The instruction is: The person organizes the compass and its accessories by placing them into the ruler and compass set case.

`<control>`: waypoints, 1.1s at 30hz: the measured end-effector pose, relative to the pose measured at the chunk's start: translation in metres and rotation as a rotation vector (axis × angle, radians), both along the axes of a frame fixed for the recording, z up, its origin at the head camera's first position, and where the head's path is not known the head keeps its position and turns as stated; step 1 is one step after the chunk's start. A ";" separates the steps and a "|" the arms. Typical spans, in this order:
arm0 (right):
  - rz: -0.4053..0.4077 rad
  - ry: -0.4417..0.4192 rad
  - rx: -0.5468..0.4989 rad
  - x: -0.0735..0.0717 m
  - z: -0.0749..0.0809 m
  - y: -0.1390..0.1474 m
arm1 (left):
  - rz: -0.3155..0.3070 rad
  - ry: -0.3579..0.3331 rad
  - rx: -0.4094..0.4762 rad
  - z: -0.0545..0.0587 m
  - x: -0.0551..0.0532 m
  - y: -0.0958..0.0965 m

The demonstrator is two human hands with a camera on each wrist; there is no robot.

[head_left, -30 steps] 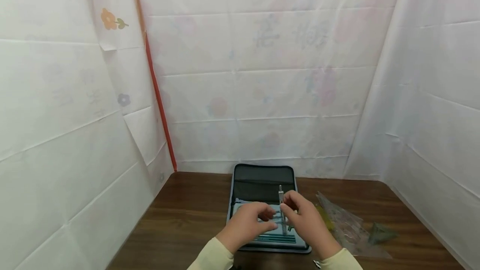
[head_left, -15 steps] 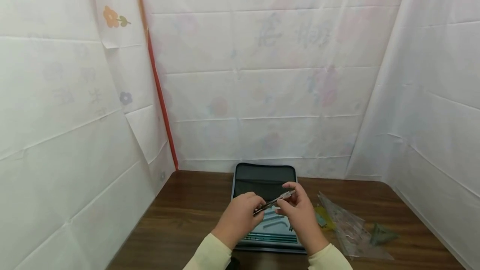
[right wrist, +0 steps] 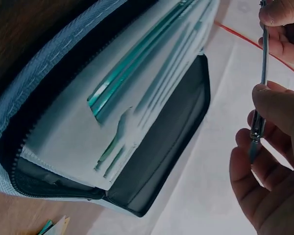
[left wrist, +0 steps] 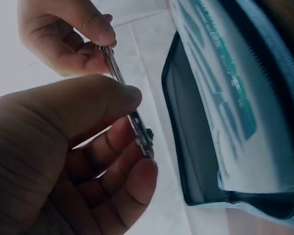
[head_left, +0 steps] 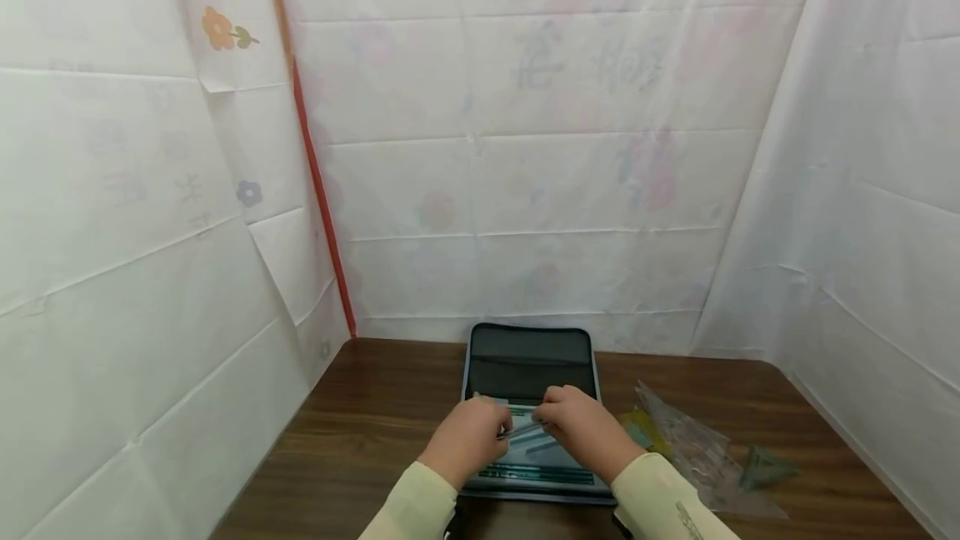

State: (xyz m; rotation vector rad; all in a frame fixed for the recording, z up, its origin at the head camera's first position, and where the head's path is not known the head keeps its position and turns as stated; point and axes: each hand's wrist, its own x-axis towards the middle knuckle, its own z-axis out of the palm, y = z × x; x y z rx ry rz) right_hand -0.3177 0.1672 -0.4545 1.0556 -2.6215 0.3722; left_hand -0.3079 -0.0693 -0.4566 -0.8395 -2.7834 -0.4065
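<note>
Both hands hold a slim metal drawing compass [head_left: 522, 429] above the zip case. My left hand [head_left: 467, 440] pinches one end and my right hand [head_left: 583, 430] the other. In the left wrist view a small knob shows on the compass [left wrist: 118, 73] near the left fingertips. The right wrist view shows a hinge and a pointed tip on the compass [right wrist: 264, 63], by the right fingers. Below them lies the open zip case [right wrist: 63, 58], its pale insert [right wrist: 63, 132] holding dark green pencils [head_left: 536, 473] and moulded slots.
Right of the case lie clear plastic set squares [head_left: 693, 461], a yellow-green packet [head_left: 648, 430] and a dark green triangular piece [head_left: 767, 468]. The case lid [head_left: 528, 357] stands raised at the back, near the white cloth wall [head_left: 525, 190].
One second ago the right hand alone held the compass upright, the left hand apart with loose fingers. Then both hands took hold of it; now it lies nearly level, lower over the case.
</note>
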 end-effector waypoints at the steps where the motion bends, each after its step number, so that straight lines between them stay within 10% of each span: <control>1: -0.004 0.004 0.017 -0.002 -0.001 -0.001 | 0.003 -0.024 0.004 -0.002 -0.002 0.000; 7: -0.002 0.006 0.099 -0.011 -0.005 -0.010 | 0.055 -0.159 -0.006 -0.010 -0.008 0.005; 33: -0.022 -0.244 0.093 -0.043 -0.028 -0.003 | 0.114 -0.267 -0.029 -0.023 -0.015 0.001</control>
